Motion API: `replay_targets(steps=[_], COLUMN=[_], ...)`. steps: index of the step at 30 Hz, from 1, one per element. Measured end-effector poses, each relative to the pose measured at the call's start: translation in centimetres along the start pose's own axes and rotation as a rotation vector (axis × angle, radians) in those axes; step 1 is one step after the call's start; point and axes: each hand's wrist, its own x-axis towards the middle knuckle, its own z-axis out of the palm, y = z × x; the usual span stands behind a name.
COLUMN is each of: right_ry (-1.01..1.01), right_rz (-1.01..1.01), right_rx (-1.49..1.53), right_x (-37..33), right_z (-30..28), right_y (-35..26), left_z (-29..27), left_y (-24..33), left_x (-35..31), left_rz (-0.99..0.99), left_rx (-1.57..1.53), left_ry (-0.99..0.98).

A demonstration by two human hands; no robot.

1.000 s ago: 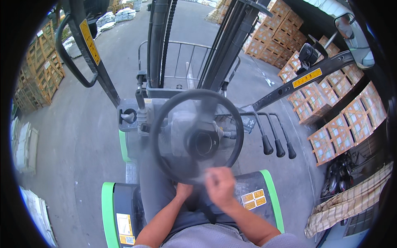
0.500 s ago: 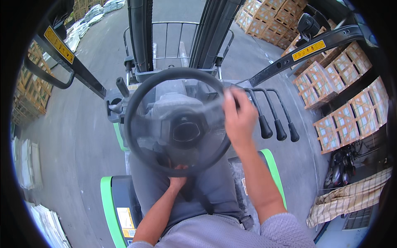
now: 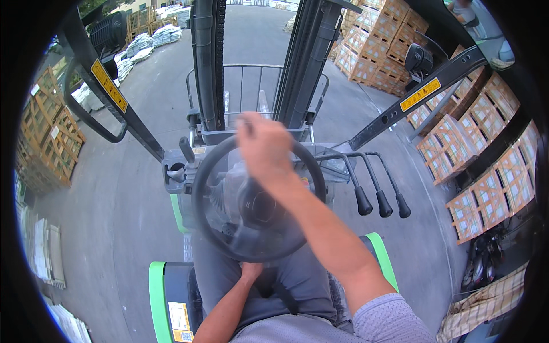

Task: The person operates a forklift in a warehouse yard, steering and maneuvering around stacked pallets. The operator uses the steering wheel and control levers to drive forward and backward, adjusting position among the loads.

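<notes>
A black forklift steering wheel [image 3: 201, 220] fills the middle of the view, its spokes smeared by motion. My right hand [image 3: 264, 146] is closed at its far rim, with the forearm crossing over the wheel's right half. A small dark bit shows by its fingers; whether it is a knob on the wheel I cannot tell. My left hand [image 3: 250, 270] rests between my thighs, beneath the near rim. Its fingers are hidden there by the wheel.
Three black-knobbed levers [image 3: 384, 203] stand right of the wheel, and a short lever [image 3: 186, 150] at its left. Ahead rises the mast [image 3: 209, 68] with a load guard [image 3: 250, 86]. Wooden crates [image 3: 374, 43] line the right; more crates [image 3: 54, 134] and pale wrapped stacks [image 3: 140, 46] stand left.
My right hand has swung from the wheel's right side to its far rim, moving left and away, turning the wheel counter-clockwise. The view has shifted, showing more ground ahead.
</notes>
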Motion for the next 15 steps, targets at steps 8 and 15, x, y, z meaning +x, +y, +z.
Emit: replay_targets(steps=[8, 15], right_ry=[-0.091, -0.213], right_rz=[0.261, -0.071], right_rx=[-0.009, 0.301], right_x=[-19.0, -16.2], right_z=[-13.8, 0.4], right_y=[-2.2, -9.4], left_z=[4.5, 5.7], left_y=[0.3, -2.5], left_x=[1.0, 0.5], left_rz=[-0.217, -0.147], left_rx=[-0.462, -0.461], left_ry=[-0.109, -0.064])
